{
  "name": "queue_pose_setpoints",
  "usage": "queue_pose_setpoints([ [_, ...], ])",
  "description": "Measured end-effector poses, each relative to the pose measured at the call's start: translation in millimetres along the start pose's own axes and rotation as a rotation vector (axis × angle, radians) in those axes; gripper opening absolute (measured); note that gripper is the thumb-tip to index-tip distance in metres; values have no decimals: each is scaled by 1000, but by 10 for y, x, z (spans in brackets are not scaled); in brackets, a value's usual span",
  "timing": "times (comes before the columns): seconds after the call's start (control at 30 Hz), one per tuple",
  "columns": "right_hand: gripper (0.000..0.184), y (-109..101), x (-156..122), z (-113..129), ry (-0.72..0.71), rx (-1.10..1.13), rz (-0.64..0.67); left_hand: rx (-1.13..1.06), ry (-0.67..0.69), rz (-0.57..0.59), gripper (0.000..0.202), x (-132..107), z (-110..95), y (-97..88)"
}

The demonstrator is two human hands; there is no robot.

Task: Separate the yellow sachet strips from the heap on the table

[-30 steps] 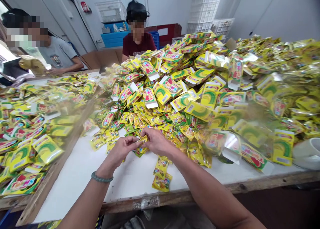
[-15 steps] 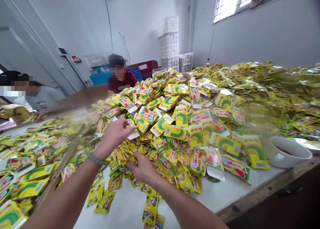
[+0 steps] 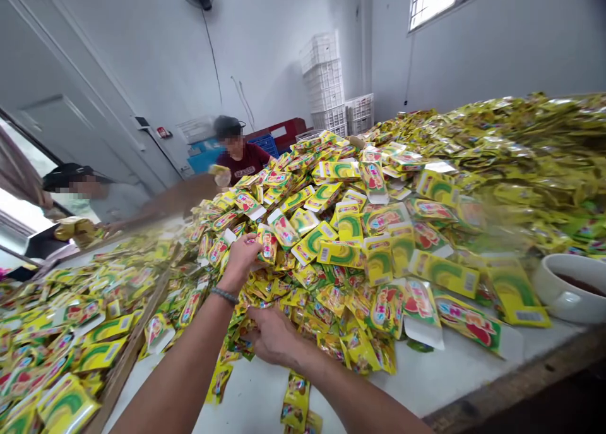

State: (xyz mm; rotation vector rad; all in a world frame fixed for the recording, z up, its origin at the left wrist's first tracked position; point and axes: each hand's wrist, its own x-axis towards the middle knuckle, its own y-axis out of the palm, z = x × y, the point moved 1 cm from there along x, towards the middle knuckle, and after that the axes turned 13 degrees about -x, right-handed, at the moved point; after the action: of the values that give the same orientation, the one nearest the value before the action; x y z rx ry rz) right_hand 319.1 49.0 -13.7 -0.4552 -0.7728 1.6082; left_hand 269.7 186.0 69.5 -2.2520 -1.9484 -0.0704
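Note:
A large heap of yellow-and-green flat packets (image 3: 360,232) covers the white table (image 3: 449,371). My left hand (image 3: 243,254), with a bead bracelet on the wrist, reaches up into the heap and closes its fingers on one flat packet (image 3: 269,243). Lower down, my right hand (image 3: 272,336) rests at the foot of the heap, its fingers curled among small yellow sachets (image 3: 331,301). What the right hand's fingers hold is hidden. Two small sachets (image 3: 296,399) lie on the bare table near my right forearm.
A white bowl (image 3: 568,289) with dark liquid stands at the right edge. A wooden strip (image 3: 127,358) separates another packet pile (image 3: 57,333) on the left. Two people sit at the far side, one in a maroon shirt (image 3: 246,159). White crates (image 3: 326,80) are stacked by the wall.
My hands parted from a joined pinch near the table front. The left hand reached up into the heap and closed on a packet; the right stayed low among sachets. The view tilted upward.

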Motion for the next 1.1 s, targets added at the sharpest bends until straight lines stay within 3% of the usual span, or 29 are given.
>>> queue_pose_setpoints([
  [0.23, 11, -321, 20, 40, -64, 436, 13, -65, -46, -177, 54, -765, 138, -743],
  [0.3, 14, -430, 51, 5, -32, 508, -124, -23, -91, -185, 54, -1020, 260, -898],
  [0.37, 18, -491, 85, -72, 89, 438, -325, -10, -120, -173, 52, -1239, 394, -975],
  [0.43, 19, -492, 112, -157, 155, 347, -441, -59, -138, -156, 51, -1399, 515, -980],
  [0.47, 18, -472, 123, -195, 160, 311, -433, -96, -149, -155, 51, -1456, 564, -965],
  [0.6, 14, -352, 138, -291, 102, 121, -229, -203, -195, -195, 52, -1566, 682, -896],
  [0.7, 8, -283, 145, -321, 89, 32, -184, -226, -220, -196, 53, -1598, 727, -882],
  [0.77, 4, -250, 154, -331, 96, 56, -206, -239, -266, -145, 54, -1615, 755, -876],
  [0.9, 14, -180, 161, -331, 86, 100, -308, -329, -397, -32, 59, -1635, 795, -848],
  [1.1, 10, -5, 123, -276, -40, 77, -359, -504, -538, -79, 60, -1662, 773, -795],
])
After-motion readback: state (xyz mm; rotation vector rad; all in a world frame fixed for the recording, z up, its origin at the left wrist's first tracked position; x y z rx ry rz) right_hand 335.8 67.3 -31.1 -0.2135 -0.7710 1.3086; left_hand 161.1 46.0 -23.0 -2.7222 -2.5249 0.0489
